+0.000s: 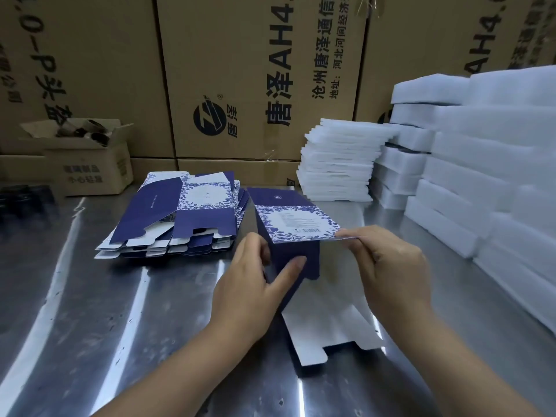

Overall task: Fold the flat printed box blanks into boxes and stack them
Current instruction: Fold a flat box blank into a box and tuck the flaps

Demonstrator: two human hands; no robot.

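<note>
Box blank (296,219), partly erected, is located at bench (90,311) centre, just right of the stack of flat blanks (180,218); its white inner flaps are seen lying toward the viewer on the steel. The material is judged to be thin printed card: very light, stiff only along its panels, hinging readily at the scored creases, easily dented or creased off-line, and probably somewhat slick on the coated face. Hold is best taken at panel edges and corners near the creases, not mid-panel. Left hand (255,284) is wrapped round the left wall, fingers behind it and thumb laid flat on the dark blue end panel. Right hand (394,266) is closed in a pinch on the near right edge of the floral top panel, wrist raised. Foam sheets (337,164) are stacked at far right.
</note>
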